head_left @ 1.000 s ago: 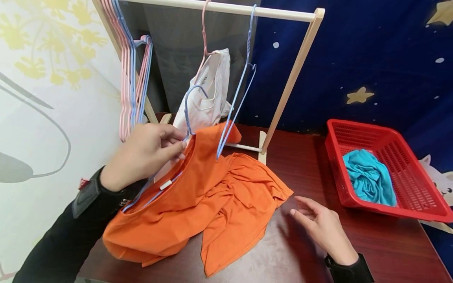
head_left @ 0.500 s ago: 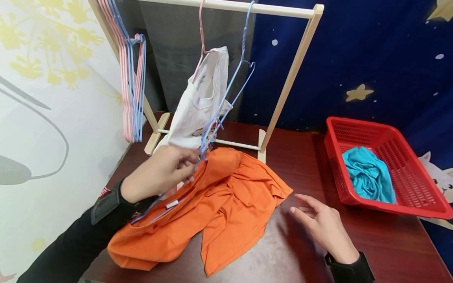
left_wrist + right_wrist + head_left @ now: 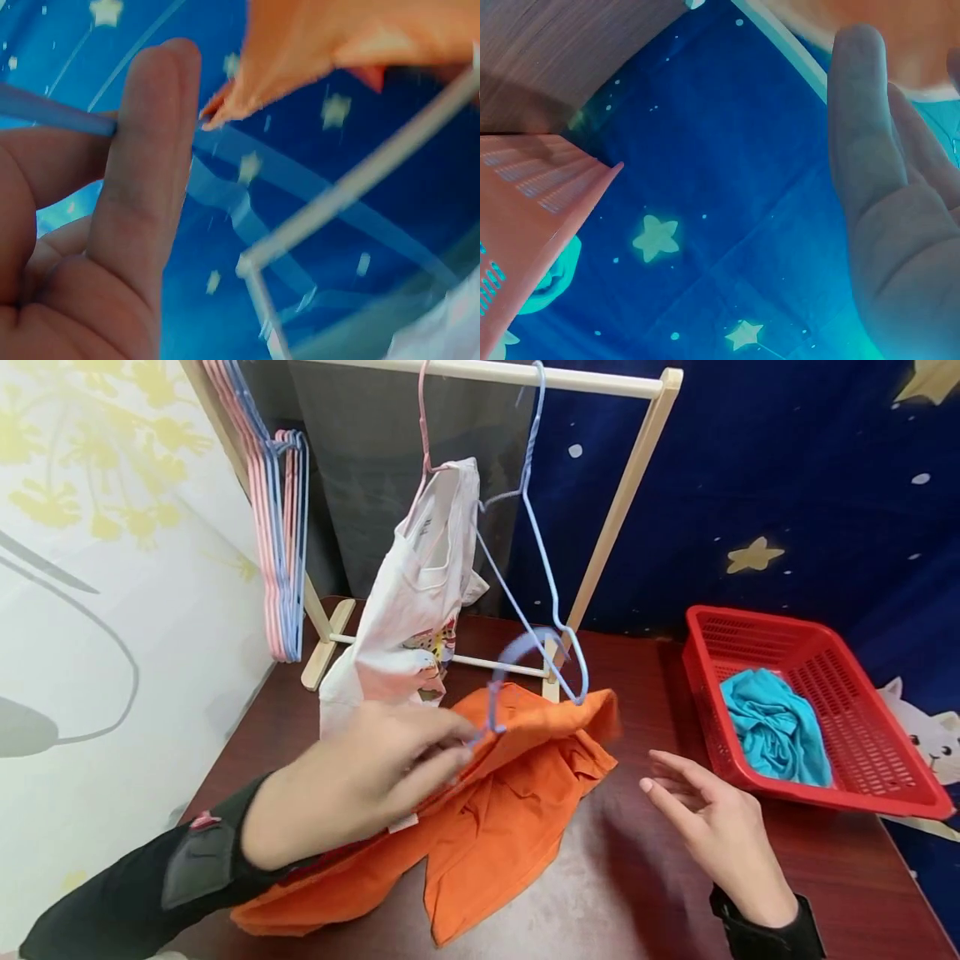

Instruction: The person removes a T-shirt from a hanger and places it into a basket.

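One blue hanger is pinched near the base of its hook by the left hand, though motion blur hides the exact grip; the hook rises from the opening of an orange garment, whose upper edge is lifted while the lower part lies spread on the table. The right hand is unoccupied, fingers loosely bent, above the table between garment and basket; the basket is red, and a teal cloth sits bunched inside it. Behind the garment stands a wooden rack; from its rail hang a white shirt on a pink hanger and a second blue hanger, whose lower corner overlaps the garment in the head view; whether they touch, I cannot tell.
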`<state>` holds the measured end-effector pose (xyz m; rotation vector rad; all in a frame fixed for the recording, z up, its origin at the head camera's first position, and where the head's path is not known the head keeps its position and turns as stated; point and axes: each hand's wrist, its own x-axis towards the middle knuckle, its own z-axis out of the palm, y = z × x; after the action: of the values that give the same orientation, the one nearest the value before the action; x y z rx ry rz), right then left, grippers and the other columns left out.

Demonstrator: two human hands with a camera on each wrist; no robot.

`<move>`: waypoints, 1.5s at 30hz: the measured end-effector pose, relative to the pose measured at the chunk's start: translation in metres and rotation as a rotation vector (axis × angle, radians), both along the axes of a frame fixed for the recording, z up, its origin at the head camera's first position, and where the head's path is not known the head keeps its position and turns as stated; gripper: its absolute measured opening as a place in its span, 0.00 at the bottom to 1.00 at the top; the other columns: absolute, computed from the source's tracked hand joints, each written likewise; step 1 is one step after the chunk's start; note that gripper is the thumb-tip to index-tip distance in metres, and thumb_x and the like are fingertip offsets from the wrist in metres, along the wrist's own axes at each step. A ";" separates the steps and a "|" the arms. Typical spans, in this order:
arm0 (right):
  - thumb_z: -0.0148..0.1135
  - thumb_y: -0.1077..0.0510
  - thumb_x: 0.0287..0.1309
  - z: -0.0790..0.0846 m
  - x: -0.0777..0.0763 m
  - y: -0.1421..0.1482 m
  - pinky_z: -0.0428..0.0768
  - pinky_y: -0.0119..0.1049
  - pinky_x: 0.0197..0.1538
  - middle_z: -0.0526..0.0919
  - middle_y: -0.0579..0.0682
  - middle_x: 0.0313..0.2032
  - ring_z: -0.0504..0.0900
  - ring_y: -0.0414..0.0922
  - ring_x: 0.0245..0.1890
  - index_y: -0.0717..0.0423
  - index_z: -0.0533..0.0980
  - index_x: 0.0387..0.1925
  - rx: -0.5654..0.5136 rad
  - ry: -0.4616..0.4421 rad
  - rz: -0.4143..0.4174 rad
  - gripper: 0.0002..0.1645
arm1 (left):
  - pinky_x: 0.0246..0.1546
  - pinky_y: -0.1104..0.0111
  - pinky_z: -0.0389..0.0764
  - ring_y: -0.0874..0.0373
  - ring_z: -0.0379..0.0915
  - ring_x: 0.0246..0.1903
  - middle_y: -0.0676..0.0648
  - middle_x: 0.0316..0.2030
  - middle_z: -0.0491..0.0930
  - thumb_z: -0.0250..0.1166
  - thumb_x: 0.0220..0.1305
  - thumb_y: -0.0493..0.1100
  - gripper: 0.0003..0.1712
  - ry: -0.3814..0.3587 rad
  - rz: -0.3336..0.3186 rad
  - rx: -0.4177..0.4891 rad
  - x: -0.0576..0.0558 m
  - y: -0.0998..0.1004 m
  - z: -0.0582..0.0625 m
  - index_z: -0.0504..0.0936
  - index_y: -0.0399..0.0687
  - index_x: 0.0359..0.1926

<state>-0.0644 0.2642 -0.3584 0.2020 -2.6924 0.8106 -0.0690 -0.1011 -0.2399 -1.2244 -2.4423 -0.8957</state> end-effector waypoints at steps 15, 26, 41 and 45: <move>0.67 0.49 0.49 -0.003 -0.001 -0.002 0.74 0.14 0.31 0.84 0.42 0.33 0.78 0.22 0.30 0.38 0.76 0.50 -0.031 0.042 0.016 0.23 | 0.28 0.83 0.71 0.73 0.68 0.25 0.61 0.24 0.75 0.58 0.61 0.39 0.06 -0.040 -0.076 -0.007 -0.011 -0.002 -0.029 0.80 0.46 0.38; 0.73 0.56 0.40 -0.006 -0.007 -0.034 0.66 0.16 0.52 0.80 0.44 0.45 0.77 0.37 0.45 0.47 0.78 0.48 -0.021 0.262 0.277 0.27 | 0.26 0.81 0.77 0.71 0.75 0.22 0.54 0.24 0.79 0.57 0.63 0.38 0.07 -0.427 -0.209 -0.021 -0.040 0.026 -0.070 0.80 0.41 0.39; 0.70 0.68 0.38 -0.016 -0.027 -0.068 0.73 0.21 0.37 0.82 0.48 0.36 0.77 0.41 0.37 0.56 0.81 0.39 -0.184 0.424 0.579 0.20 | 0.25 0.84 0.74 0.75 0.74 0.23 0.56 0.23 0.76 0.56 0.63 0.37 0.06 -0.382 -0.294 -0.043 -0.031 0.040 -0.063 0.79 0.43 0.36; 0.70 0.68 0.39 -0.020 -0.029 -0.068 0.73 0.21 0.38 0.82 0.46 0.35 0.77 0.40 0.37 0.53 0.81 0.39 -0.166 0.412 0.568 0.19 | 0.26 0.84 0.75 0.75 0.74 0.23 0.55 0.23 0.77 0.56 0.63 0.37 0.05 -0.380 -0.287 -0.036 -0.031 0.039 -0.065 0.79 0.43 0.36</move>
<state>-0.0936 0.1964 -0.3785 1.0042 -2.1775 1.0056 -0.1000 -0.0625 -0.3047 -1.5703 -2.6131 -1.2706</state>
